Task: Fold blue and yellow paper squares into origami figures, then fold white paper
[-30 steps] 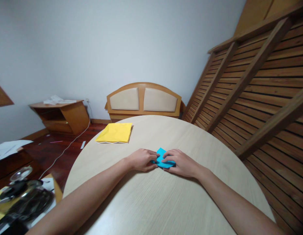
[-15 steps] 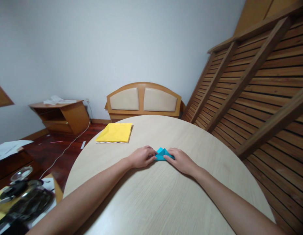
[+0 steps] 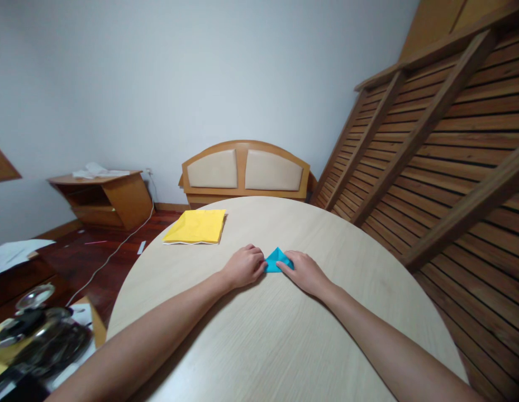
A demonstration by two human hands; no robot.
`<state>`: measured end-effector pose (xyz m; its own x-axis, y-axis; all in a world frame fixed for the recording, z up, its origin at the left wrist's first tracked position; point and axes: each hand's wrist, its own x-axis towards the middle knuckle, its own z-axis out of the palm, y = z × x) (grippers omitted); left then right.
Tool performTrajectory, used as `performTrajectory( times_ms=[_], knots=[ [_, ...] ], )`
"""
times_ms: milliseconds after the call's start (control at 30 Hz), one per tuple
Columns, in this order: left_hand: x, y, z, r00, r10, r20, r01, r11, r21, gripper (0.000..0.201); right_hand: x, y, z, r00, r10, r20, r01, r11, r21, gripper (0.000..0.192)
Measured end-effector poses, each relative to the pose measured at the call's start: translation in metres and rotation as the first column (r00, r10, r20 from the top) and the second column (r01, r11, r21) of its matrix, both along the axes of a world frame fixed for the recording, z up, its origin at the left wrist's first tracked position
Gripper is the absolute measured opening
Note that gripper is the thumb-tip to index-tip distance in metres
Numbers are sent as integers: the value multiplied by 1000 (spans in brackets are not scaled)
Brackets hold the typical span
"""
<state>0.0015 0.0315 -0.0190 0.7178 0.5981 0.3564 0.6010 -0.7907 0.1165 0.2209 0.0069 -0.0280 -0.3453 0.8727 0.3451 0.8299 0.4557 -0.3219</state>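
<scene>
**Blue paper triangle pinned flat between two hands on round table**

Blue folded paper point(image 3: 277, 261): now a small flat triangle, apex pointing away, lying on the round pale wood-grain table point(image 3: 284, 346) a little beyond its middle. A second ago bulkier, with a loose flap standing up and more blue showing; half a second ago already narrowing into a point; now pressed down neat and sitting slightly farther from the body.

From largest to smallest:

- Slatted wooden bed frame point(image 3: 443, 145), leaning up along the right side, unchanged.
- Round table, bearing everything in hand, unchanged.
- Padded wooden headboard point(image 3: 244, 172) against the far wall, behind the table.
- Low wooden cabinet point(image 3: 104, 196) to the left, white papers on top.
- Yellow paper stack point(image 3: 197, 226) on the table's far left edge, well apart from the blue piece, not shifted.
- Left hand point(image 3: 243, 266), fingers curled narrow, tips pressing the triangle's left corner; moved slightly forward since earlier.
- Right hand point(image 3: 303, 272), fingers drawn close together and flat, tips on the triangle's right edge; earlier spread over more of the paper.
- Blue folded paper itself, smallest, touching both hands.

No brand, label or readable writing anywhere.
</scene>
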Motion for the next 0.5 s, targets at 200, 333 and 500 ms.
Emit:
performTrajectory(
  times_ms=[200, 333, 500],
  knots=[
    [0, 0, -4, 999, 33, -20, -33, 999, 27, 27, 0, -3, 3, 995, -27, -93, 23, 999, -45, 41],
    [0, 0, -7, 998, 59, -22, -58, 998, 24, 24, 2, -3, 1, 994, 26, -102, -29, 999, -27, 48],
    [1, -1, -7, 996, 89, -18, -88, 996, 18, 19, 4, 1, -4, 996, 68, -64, -68, 998, 0, 31]
  ],
)
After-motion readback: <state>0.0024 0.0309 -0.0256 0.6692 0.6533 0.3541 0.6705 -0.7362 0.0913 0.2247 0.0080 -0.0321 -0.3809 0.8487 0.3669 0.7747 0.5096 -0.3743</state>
